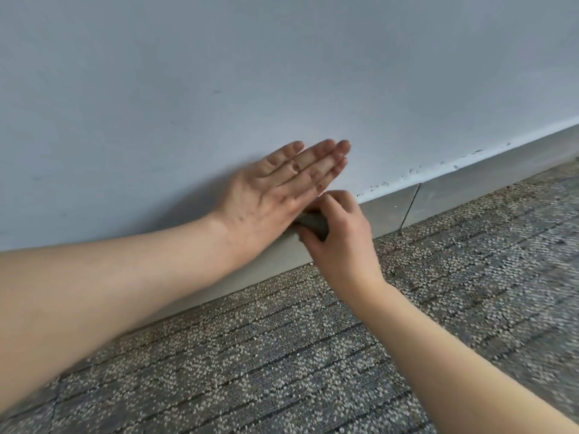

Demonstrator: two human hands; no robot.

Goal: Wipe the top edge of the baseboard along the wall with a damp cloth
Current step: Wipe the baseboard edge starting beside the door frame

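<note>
Across the upper half of the frame a pale blue-grey wall (219, 73) meets a grey baseboard (470, 180) that slants from lower left up to the right edge, with a seam (410, 205) right of centre and chipped paint (413, 170) along its top edge. Speckled grey carpet (282, 355) with dark lines fills the bottom. At centre the left grip (275, 192) lies wide open, fingers straight and together, flat on the wall just above the baseboard. Just below it the right grip (341, 242) is curled round a dark, bunched cloth (315, 225), holding it against the baseboard's top edge.
</note>
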